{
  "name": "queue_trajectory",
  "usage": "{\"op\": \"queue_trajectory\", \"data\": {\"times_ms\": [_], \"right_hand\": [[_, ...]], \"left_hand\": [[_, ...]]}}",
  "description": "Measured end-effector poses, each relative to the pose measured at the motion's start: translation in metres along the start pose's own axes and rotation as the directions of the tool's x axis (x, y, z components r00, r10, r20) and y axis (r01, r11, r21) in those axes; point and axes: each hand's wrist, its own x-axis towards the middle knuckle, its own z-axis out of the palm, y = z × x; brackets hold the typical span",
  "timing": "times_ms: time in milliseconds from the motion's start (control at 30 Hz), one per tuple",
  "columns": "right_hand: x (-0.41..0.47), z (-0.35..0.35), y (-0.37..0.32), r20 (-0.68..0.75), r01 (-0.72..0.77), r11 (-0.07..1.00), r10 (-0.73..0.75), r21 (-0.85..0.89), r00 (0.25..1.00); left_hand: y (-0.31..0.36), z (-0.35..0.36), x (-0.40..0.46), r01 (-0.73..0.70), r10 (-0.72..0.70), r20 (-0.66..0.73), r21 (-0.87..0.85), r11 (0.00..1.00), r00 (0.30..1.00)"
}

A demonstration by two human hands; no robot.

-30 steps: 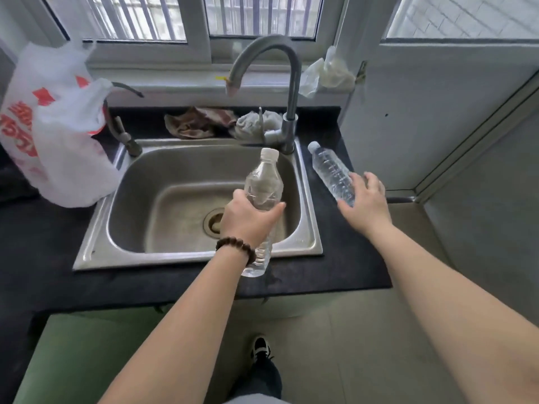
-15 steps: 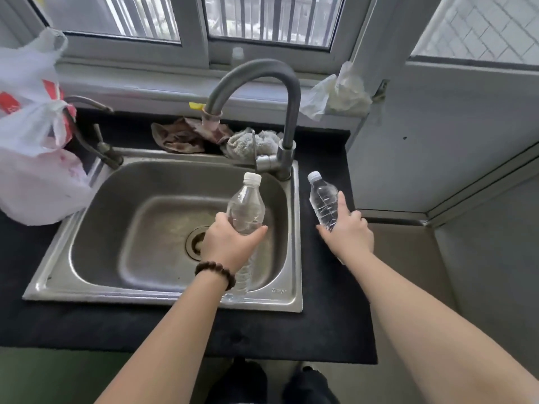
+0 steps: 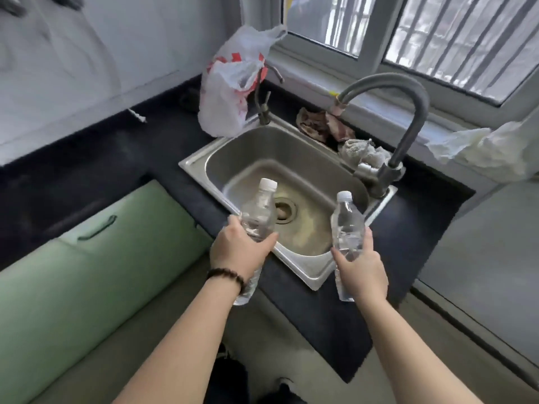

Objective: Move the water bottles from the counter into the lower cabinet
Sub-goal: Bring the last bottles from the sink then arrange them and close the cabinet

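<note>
**Both bottles lifted, cabinet door shut**

Head view: With a bottle in each hand, I judge one must be set down or tucked away to free fingers for the handle of the green lower cabinet, near left and closed. The left hand is wrapped around the left bottle, held upright over the sink edge. The right hand is clamped low on the right bottle, forearm extended, cap pointing up. Both bottles are off the counter.
</note>
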Motion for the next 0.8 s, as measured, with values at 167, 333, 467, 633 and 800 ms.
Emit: {"op": "queue_trajectory", "data": {"times_ms": [167,333,467,633,800], "right_hand": [[-0.053,0.036,-0.061,0.146,0.290,0.957,-0.291,0.027,0.945],[-0.126,0.079,-0.113,0.294,0.514,0.854,-0.513,0.081,0.806],[-0.212,0.117,-0.143,0.430,0.626,0.777,-0.588,0.066,0.685],[-0.353,0.172,-0.154,0.562,0.758,0.643,-0.668,0.106,0.488],[-0.519,0.227,-0.134,0.681,0.864,0.486,-0.678,0.132,0.277]], "left_hand": [[-0.065,-0.047,-0.042,0.194,-0.202,-0.199,-0.062,0.979,0.959],[-0.143,-0.102,-0.096,0.358,-0.393,-0.347,-0.163,0.919,0.852],[-0.217,-0.145,-0.157,0.440,-0.546,-0.447,-0.324,0.837,0.709],[-0.318,-0.192,-0.264,0.464,-0.734,-0.457,-0.573,0.675,0.503],[-0.411,-0.247,-0.411,0.616,-0.832,-0.480,-0.575,0.538,0.277]]}}
